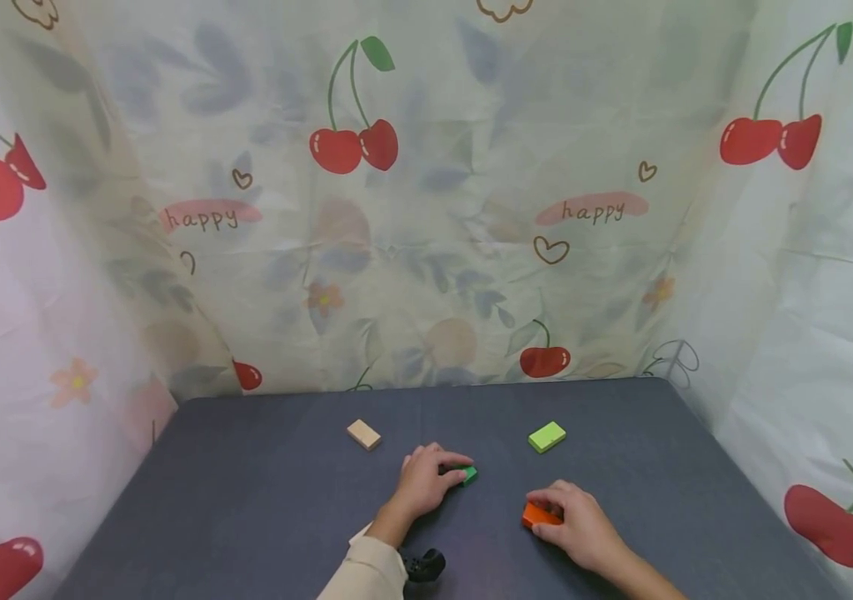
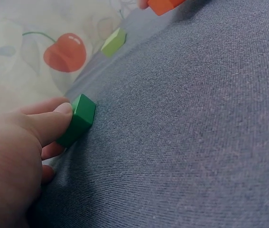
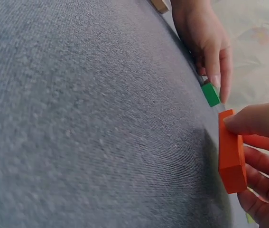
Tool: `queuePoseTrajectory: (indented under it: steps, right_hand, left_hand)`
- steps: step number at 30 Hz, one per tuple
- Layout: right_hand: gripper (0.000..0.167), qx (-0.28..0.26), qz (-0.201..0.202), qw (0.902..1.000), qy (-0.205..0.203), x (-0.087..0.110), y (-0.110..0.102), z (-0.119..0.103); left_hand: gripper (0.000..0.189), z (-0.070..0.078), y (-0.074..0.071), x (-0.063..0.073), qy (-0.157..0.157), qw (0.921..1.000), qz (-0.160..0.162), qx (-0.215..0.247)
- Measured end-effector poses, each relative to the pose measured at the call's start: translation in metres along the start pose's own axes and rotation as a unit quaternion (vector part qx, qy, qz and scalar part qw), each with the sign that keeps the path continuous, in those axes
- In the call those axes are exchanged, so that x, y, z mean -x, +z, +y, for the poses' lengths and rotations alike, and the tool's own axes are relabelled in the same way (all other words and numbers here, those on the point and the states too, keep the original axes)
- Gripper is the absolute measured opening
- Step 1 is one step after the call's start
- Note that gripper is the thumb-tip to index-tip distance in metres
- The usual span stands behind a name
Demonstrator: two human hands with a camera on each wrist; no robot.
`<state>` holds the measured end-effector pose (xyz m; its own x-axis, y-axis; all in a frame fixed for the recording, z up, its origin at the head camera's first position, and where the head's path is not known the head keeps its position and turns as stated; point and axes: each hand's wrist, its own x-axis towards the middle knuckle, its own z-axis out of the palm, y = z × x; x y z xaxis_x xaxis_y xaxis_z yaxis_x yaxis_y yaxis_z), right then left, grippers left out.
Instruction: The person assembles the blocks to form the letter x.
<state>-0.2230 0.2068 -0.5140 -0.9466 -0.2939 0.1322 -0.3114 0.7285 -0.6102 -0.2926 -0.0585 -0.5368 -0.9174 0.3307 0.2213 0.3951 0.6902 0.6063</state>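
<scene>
While the left hand reaches to the lower centre of the head view, its thumb and fingers pinch a green block, closed only as far as the block's thickness allows. In the left wrist view that block sits left of centre, one end jutting past the thumb tip.

The right hand, lower and right of centre in the head view, grips an orange block, the thumb on the near side and the fingers curled over the far side. In the right wrist view the orange block stands at the right edge, the thumb pressed to its upper end; whether it touches the cloth is hard to tell. The two held blocks are apart.

A pale wooden block lies up and left of the left hand, and a lime-green block lies above the right hand, both on the dark grey cloth. A cream sleeve enters at the bottom centre, with a black curved object just beside it. Behind, a cherry-printed curtain fills the upper frame.
</scene>
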Motion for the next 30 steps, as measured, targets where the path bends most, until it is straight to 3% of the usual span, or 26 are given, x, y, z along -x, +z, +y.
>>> queuePoseTrajectory:
  steps: [10, 30]
  right_hand:
    - [0.035, -0.011, 0.065, 0.9977, 0.017, 0.000, 0.008, -0.007]
    - [0.041, -0.035, 0.158, 0.9869, -0.006, 0.004, 0.026, -0.013]
  left_hand:
    - [0.021, -0.001, 0.000, 0.000, 0.000, 0.9998, 0.010, 0.017]
    - [0.020, -0.001, 0.001, 0.001, -0.019, 0.9995, 0.005, 0.026]
